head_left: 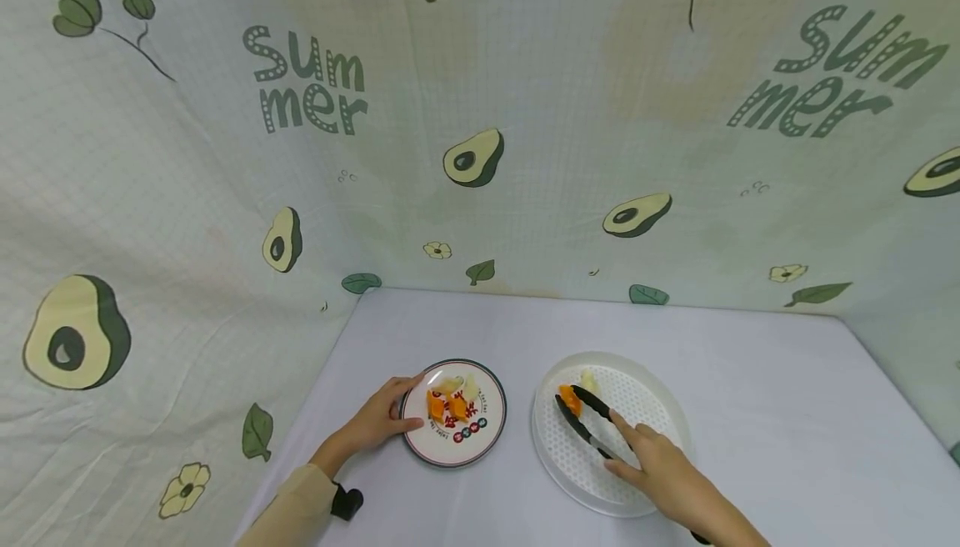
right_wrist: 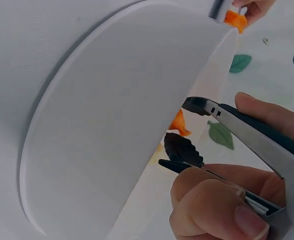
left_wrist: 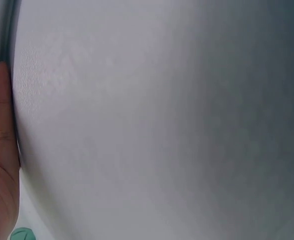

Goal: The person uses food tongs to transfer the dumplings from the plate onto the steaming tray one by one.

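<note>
My left hand (head_left: 378, 415) grips the left rim of a small round plate (head_left: 457, 457), white with a dark edge and red print. On it lie orange pieces (head_left: 458, 408) and pale yellowish pieces (head_left: 471, 388). My right hand (head_left: 654, 465) holds black-tipped metal tongs (head_left: 576, 426) over a larger white round tray (head_left: 660, 388) with a dotted bottom. The tongs' tips (right_wrist: 183, 149) stand apart on either side of an orange piece (head_left: 570, 399). Beside it on the tray lies a pale piece (head_left: 588, 380). In the left wrist view, one finger (left_wrist: 2, 110) lies along the plate's side.
Both dishes stand side by side on a pale table (head_left: 757, 397), with a gap between them. A cloth (head_left: 540, 222) printed with avocados and leaves hangs behind and at the sides. A black heart-shaped object (head_left: 347, 502) is at the left sleeve.
</note>
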Tool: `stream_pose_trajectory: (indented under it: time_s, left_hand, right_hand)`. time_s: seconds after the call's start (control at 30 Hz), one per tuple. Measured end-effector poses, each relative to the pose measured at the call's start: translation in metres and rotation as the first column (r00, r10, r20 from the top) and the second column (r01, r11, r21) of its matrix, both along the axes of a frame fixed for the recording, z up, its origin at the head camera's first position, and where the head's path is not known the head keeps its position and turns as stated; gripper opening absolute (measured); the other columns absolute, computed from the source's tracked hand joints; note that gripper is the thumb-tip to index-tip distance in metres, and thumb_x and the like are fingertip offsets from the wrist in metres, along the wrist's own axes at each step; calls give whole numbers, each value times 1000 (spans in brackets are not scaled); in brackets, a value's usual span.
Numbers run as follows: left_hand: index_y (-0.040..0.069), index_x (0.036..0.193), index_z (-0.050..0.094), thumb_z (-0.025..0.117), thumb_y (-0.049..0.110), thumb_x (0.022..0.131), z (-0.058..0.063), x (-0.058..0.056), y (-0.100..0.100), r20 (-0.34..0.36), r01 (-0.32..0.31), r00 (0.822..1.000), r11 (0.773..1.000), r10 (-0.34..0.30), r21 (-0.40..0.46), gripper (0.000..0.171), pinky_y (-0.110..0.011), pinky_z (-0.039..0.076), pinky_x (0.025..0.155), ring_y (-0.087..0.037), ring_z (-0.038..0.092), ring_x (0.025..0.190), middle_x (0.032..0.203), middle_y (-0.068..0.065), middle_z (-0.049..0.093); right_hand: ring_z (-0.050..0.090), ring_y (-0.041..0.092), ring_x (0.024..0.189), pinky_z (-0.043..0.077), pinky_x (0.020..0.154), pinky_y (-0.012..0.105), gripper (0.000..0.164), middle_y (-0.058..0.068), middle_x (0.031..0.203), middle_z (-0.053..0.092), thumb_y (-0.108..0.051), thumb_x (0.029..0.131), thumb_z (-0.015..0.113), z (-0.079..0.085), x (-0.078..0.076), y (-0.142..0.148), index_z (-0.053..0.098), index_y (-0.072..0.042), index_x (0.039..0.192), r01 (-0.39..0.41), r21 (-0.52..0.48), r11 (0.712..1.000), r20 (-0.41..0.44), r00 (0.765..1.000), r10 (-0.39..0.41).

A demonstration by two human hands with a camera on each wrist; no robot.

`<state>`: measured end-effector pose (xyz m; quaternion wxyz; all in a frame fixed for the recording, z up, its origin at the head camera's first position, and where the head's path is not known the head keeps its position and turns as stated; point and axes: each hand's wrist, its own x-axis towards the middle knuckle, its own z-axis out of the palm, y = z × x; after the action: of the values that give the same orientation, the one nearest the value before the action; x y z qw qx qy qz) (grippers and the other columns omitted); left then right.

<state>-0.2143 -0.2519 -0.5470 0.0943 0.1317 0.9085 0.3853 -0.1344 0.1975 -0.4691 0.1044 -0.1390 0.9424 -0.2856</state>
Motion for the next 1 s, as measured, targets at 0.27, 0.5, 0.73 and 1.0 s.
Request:
stream_pose_trajectory:
  time_s: [0.27, 0.5, 0.73, 1.0]
  left_hand:
    - [12, 153, 42, 79, 28, 86, 2, 1, 1, -3, -3, 1000, 1000, 3, 2, 78, -24, 38, 64, -13, 42, 74, 136, -11, 49]
    - [13, 151, 44, 81, 27, 85, 1, 1, 2, 3, -26, 1000, 1000, 26, 9, 77, -25, 37, 64, -16, 42, 76, 134, -11, 50]
    - [15, 152, 44, 81, 26, 84, 1, -1, 3, 25, -45, 999, 999, 45, 1, 78, -25, 37, 64, -15, 43, 75, 136, -9, 49]
    - [17, 152, 44, 81, 28, 84, 0, -1, 2, 37, -53, 998, 999, 53, -6, 79, -25, 38, 64, -15, 44, 76, 134, -8, 49]
  right_hand:
    - [56, 49, 113, 45, 90, 62, 78, 30, 122, 58, -41, 93, 69, 12, 1, 0, 40, 5, 149, -5, -33, 999, -48, 999, 4]
    - [52, 52, 119, 42, 93, 64, 81, 32, 129, 55, -50, 93, 65, 23, 2, -14, 38, 1, 151, -8, -62, 998, -36, 999, 6]
    - [56, 40, 116, 45, 94, 59, 80, 21, 126, 59, -50, 93, 65, 28, 3, -34, 39, -2, 152, -17, -104, 994, -29, 999, 14]
    - [51, 44, 124, 41, 98, 61, 74, 26, 142, 49, -45, 94, 67, 27, 4, -65, 42, -5, 151, -63, -142, 988, -43, 997, 57]
